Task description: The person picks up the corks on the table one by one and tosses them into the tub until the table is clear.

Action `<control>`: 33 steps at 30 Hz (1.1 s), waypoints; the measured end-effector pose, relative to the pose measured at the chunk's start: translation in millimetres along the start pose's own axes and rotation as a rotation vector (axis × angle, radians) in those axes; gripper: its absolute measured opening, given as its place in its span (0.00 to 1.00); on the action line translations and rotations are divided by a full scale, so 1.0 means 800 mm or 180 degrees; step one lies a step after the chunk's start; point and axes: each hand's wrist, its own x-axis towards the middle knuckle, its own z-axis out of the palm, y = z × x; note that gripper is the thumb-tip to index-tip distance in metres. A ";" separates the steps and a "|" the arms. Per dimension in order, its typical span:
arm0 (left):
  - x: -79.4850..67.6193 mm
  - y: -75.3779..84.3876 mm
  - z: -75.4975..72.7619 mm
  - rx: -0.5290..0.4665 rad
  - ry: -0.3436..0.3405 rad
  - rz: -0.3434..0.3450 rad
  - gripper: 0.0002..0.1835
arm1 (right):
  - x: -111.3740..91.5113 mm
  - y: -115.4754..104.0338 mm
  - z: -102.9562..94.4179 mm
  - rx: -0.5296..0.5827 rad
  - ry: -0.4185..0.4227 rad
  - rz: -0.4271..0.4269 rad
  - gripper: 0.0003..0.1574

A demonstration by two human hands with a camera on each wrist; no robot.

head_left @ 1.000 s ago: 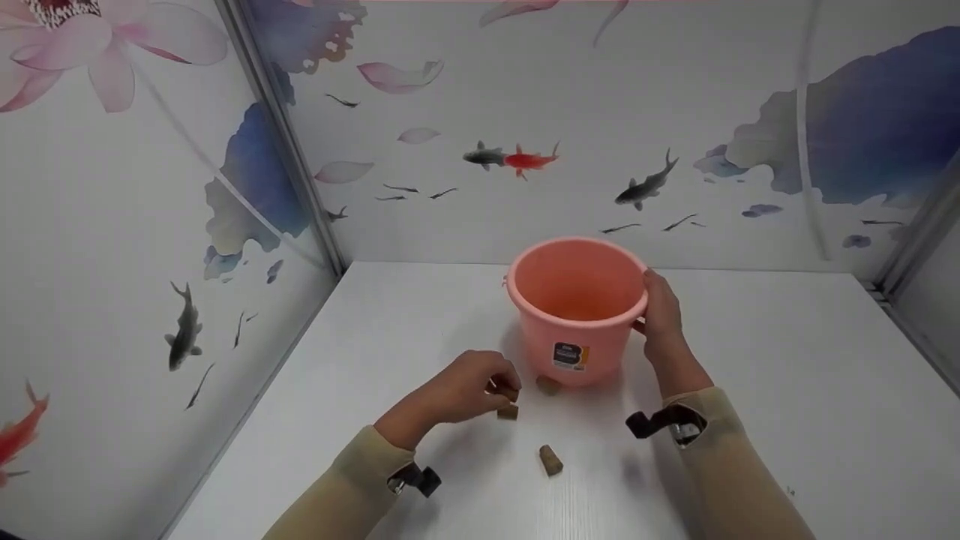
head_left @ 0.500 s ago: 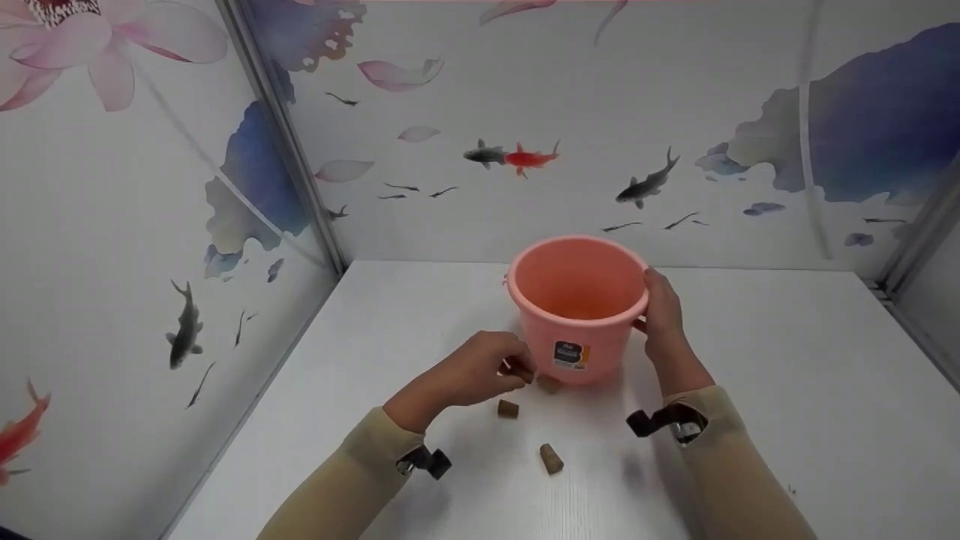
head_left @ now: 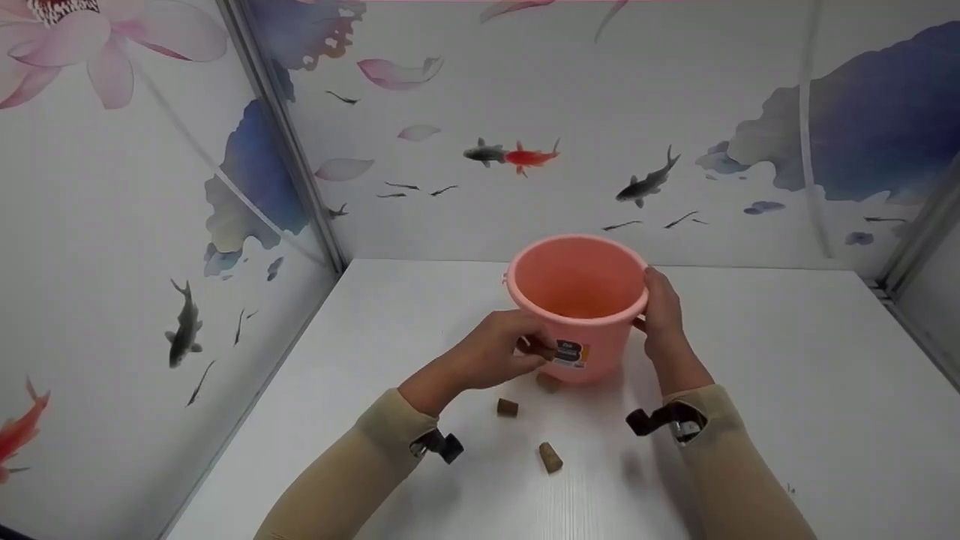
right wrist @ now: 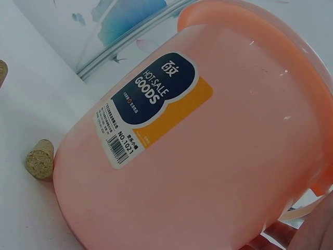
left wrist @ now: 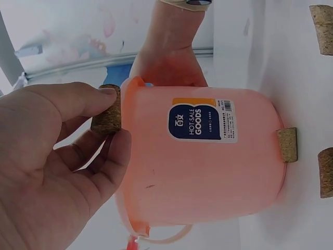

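I'm holding my left hand (head_left: 499,349) raised above the worktop (head_left: 420,307), its grip pinching a cork (left wrist: 107,115) before the pink bucket (head_left: 596,334); my right hand (head_left: 664,311) is gripping the bucket's right side. The bucket is standing short of the back edge, room stretching toward both side edges.

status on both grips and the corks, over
Left grip pinching cork. Right grip holding pink bucket. Three loose corks on table, one at bucket's base. Bucket mouth uncovered.
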 end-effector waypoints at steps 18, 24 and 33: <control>0.027 -0.003 -0.032 0.0184 0.0689 0.0155 0.09 | 0.002 -0.004 0.000 -0.0017 -0.0084 -0.0028 0.38; 0.043 -0.001 -0.037 0.0258 0.0656 0.0092 0.09 | -0.001 -0.003 0.000 -0.0066 -0.0039 0.0030 0.38; 0.061 -0.007 -0.045 0.0326 0.0738 -0.0051 0.08 | 0.000 -0.002 0.003 -0.0148 -0.0045 0.0039 0.39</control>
